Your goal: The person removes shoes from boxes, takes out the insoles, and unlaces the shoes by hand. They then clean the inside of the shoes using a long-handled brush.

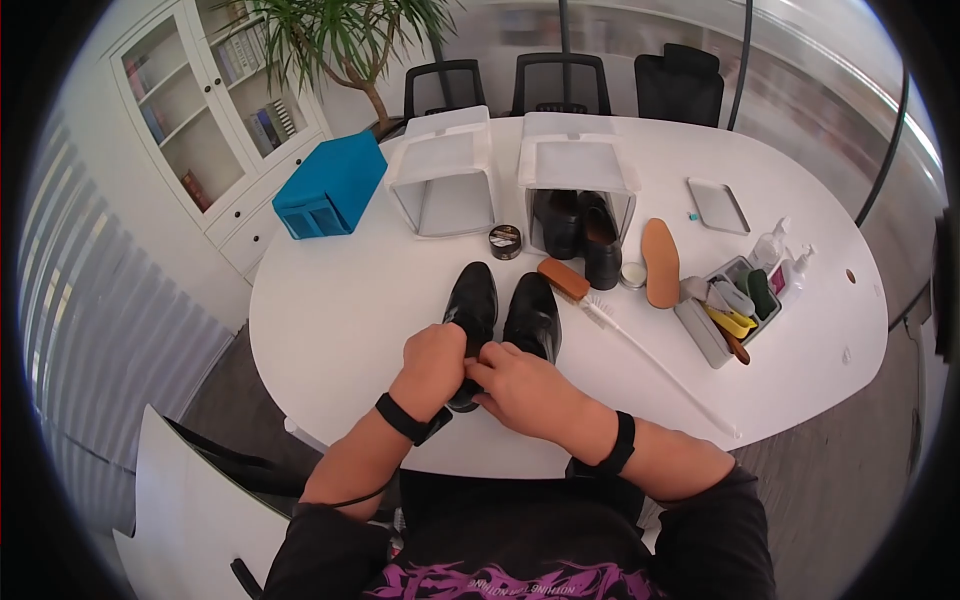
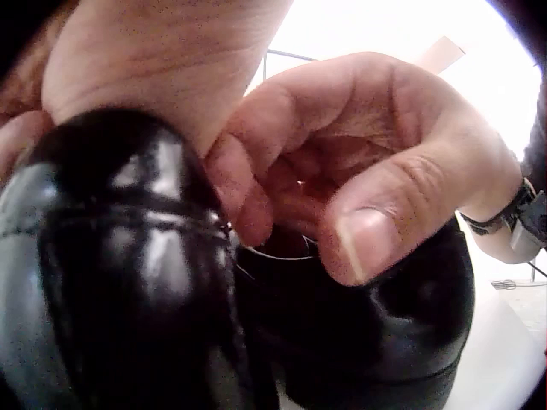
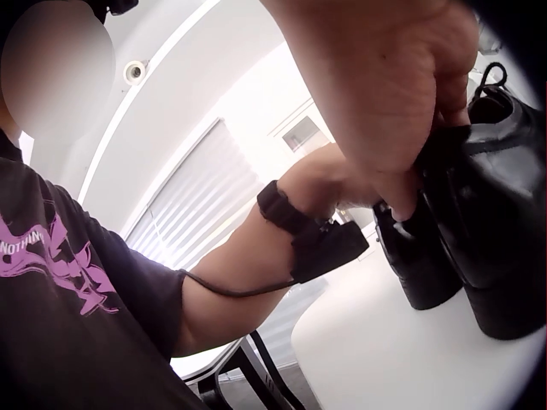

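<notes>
The heel of the left black dress shoe is gripped by the left hand; the right hand, at 3 o'clock, seemingly pinches its collar with curled fingers. Polishing tools lie untouched.

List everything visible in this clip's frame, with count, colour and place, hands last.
Glossy black leather shoes: two, black, table centre, side by side under the hands.
Clear plastic shoe boxes: two, translucent white, far side; the right one holds dark shoes.
Blue fabric box: one, blue, far left.
Round polish tin: one, dark, between the boxes.
Wooden brush: one, brown, right of the shoes.
Tan insole: one, right.
Grey tray of tools: one, far right.
Left hand: grips the left shoe's heel.
Right hand: fingers curled at the shoes' heels.
</notes>
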{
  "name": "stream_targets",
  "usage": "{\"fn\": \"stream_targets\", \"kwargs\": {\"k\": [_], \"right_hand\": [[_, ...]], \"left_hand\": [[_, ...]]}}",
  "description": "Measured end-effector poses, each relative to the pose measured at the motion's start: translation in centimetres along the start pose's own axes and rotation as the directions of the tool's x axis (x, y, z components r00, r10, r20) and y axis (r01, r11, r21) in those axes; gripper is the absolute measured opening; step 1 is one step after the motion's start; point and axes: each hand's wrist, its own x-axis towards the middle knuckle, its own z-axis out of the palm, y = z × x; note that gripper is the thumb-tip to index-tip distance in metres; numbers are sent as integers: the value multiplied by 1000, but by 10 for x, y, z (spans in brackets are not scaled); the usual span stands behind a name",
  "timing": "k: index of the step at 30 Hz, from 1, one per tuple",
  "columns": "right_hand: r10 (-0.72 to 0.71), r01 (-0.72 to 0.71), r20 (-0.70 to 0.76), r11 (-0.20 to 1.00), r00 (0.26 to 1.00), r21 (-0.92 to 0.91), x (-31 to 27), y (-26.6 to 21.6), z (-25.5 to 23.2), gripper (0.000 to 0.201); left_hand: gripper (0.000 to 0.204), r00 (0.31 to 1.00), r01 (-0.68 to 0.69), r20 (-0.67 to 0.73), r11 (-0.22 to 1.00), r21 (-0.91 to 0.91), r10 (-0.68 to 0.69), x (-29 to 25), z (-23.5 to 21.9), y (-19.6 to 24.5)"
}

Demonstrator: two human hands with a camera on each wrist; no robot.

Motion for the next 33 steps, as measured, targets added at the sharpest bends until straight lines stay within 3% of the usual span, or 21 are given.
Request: {"fn": "stream_targets", "kwargs": {"k": [2,5,7,8,11,13,14,16,17,18,20,23,25,28,33], "right_hand": [[-11,10,-5,1000,1000,-16,2,4,-3,38],[24,-27,-56,998,998,-62,5,15,-1,12],[49,-50,-50,998,998,-23,6,20,-6,11],[78,-78,-50,997,996,5,7,22,-8,10],[39,-41,-39,998,998,-53,10,16,-16,13],[27,-27,1,992,1000,-126,10,11,-21,25],[26,-25,6,992,1000,-123,9,6,-24,25],[142,-133,54,981,988,-143,5,-7,-37,36],[143,-134,58,981,988,-142,3,-12,-40,36],[157,-151,47,982,986,-115,0,-16,-42,42],[175,-171,34,981,984,-90,-6,-18,-39,49],[130,-130,2,991,991,-44,-15,-10,-26,49],[-67,67,-31,998,997,21,-17,-2,-21,40],[-106,105,36,994,994,29,-19,-4,-23,31],[-83,81,49,996,995,26,-13,-6,-27,33]], "left_hand": [[18,1000,10,-21,1000,-18,-11,-5,-12,7],[15,998,60,-18,985,-163,-64,-19,-30,7],[12,987,-88,-137,995,-57,79,-26,-35,-3],[12,988,-75,-139,995,-59,66,-28,-36,-5],[10,989,-141,-30,988,64,143,-27,-36,-5],[6,871,-465,-181,885,-4,457,-23,-28,-6],[6,873,-461,-180,887,-7,452,-20,-22,-8],[2,757,-646,-58,730,-226,651,-11,-14,-13],[5,725,-677,-17,707,-204,689,-7,-14,-17],[5,727,-674,-16,708,-209,687,-7,-15,-19],[12,746,-616,118,746,-252,656,-6,-22,-21],[19,706,-662,121,711,-236,698,-5,-22,-23],[18,718,-651,130,725,-225,684,-9,-19,-21],[20,733,-628,159,748,-216,661,-9,-20,-21],[21,763,-565,213,790,-239,610,-6,-23,-13]]}}
